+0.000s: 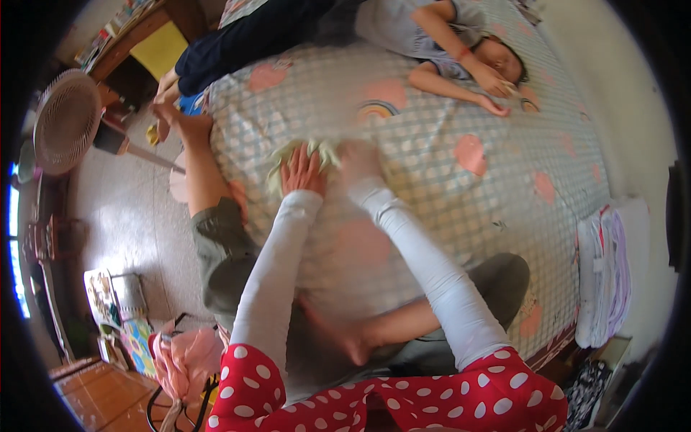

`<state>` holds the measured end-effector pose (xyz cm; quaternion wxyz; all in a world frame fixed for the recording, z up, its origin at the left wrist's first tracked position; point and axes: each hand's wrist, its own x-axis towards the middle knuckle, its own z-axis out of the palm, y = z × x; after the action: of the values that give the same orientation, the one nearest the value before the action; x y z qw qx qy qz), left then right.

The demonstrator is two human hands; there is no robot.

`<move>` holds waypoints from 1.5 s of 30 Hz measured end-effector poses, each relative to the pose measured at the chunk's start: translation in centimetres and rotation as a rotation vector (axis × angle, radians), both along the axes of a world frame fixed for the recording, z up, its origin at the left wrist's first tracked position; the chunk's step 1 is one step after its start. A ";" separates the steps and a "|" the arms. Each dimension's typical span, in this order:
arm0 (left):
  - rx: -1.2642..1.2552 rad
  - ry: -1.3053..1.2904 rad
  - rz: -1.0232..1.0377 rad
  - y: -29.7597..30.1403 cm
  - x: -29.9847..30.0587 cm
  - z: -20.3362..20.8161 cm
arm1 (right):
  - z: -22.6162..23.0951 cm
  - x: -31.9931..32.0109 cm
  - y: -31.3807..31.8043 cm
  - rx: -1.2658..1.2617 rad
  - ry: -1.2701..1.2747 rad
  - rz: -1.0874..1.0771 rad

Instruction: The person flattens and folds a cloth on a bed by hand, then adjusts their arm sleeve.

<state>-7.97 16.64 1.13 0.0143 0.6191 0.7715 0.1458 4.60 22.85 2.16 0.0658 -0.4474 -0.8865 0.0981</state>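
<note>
A crumpled pale green cloth (327, 153) lies on the checked bed sheet (432, 209), in front of my crossed legs. My left hand (303, 173) rests flat on it with the fingers spread. Just to the right, at the cloth's right end, is my right hand (360, 162); motion and haze smear it, so its fingers cannot be made out. Whether that hand grips the cloth is unclear. White sleeves cover both forearms.
Another person (461, 50) lies across the far side of the bed. A standing fan (68, 122) is on the floor at left. Folded bedding (612, 270) is stacked by the right wall. A pink bag (188, 360) sits at lower left.
</note>
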 end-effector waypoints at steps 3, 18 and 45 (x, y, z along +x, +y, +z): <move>0.007 0.007 0.005 3.8 -0.7 0.6 | -1.9 -0.6 2.9 0.405 0.224 -0.055; -0.131 0.065 0.216 8.2 -5.3 1.1 | -1.5 -6.6 8.5 0.173 0.030 -0.099; -0.309 0.329 -0.199 -15.9 1.8 -1.8 | 0.9 3.9 -17.9 -0.173 -0.330 0.022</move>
<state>-6.13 0.75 -0.65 -0.0029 0.6979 0.7118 -0.0788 8.50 4.93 3.03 -0.1206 -0.4515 -0.8784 0.1000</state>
